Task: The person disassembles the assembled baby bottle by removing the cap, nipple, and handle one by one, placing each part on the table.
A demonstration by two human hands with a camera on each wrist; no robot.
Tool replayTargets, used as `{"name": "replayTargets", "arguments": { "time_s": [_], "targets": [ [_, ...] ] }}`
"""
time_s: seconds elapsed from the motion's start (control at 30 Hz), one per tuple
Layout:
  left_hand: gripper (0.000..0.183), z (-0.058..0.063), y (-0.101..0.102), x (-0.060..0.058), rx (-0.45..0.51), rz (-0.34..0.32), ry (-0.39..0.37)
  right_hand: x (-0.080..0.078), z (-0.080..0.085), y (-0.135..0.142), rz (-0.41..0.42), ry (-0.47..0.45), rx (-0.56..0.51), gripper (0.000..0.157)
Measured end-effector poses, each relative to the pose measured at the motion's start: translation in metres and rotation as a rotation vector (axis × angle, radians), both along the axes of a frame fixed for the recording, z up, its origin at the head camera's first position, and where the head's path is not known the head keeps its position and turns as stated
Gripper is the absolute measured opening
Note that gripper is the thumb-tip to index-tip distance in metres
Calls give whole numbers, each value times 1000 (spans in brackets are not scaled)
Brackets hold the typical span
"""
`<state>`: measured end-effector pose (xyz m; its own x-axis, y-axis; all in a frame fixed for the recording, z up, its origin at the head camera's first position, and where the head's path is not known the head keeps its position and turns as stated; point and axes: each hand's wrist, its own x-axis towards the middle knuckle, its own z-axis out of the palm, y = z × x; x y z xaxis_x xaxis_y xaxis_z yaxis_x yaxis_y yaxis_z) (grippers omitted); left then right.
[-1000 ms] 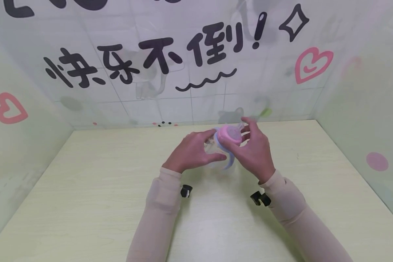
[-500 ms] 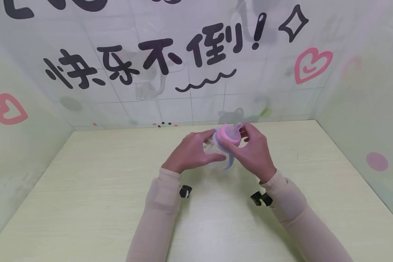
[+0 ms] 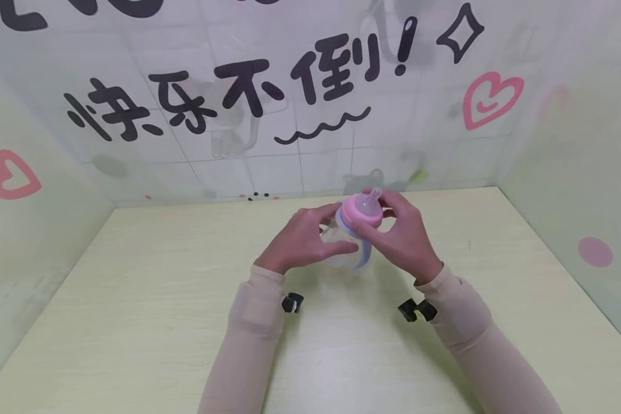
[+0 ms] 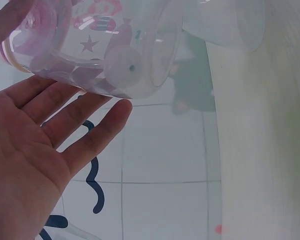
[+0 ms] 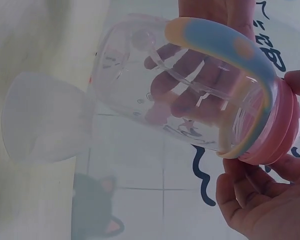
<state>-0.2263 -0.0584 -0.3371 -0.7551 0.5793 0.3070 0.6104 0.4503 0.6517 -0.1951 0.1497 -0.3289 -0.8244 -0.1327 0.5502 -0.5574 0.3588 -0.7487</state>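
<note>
A clear baby bottle is held over the table between both hands, tilted with its teat up and to the right. Its pink collar ring sits at the neck, beside a blue and peach handle. My left hand holds the bottle's body, thumb on the near side; in the left wrist view its fingers lie along the wall. My right hand grips the collar ring between thumb and fingers. A frosted translucent cup-shaped cap stands on the table beyond the bottle's base.
The pale wooden table runs back to a white tiled wall with black lettering. Side panels with printed hearts border it left and right. Black clips sit at both wrists.
My right fingers have moved from stretched out past the teat to curled behind the collar ring. The teat now points more upward. My left hand keeps its hold on the body.
</note>
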Motion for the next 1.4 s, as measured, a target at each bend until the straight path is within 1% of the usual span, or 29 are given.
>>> {"name": "replayTargets", "arguments": {
  "time_s": [0.23,0.47,0.67,0.9,1.13,1.3,1.4],
  "targets": [
    [69,1,0,1,20,-11,-25,0,2,1,25,-3,-22,45],
    [68,1,2,1,35,-32,-37,1,4,4,56,-30,-29,46],
    [64,2,3,1,46,-48,-43,0,5,7,80,-33,-38,45],
    [58,1,5,1,59,-66,-59,-1,7,10,107,-34,-78,43],
    [53,0,5,1,66,-71,-64,-1,9,12,99,-22,-80,43],
    [55,0,5,1,66,-74,-58,-1,11,14,99,-10,-109,43],
    [56,0,6,2,70,-78,-67,0,14,16,98,-2,-120,44]
  ]
}}
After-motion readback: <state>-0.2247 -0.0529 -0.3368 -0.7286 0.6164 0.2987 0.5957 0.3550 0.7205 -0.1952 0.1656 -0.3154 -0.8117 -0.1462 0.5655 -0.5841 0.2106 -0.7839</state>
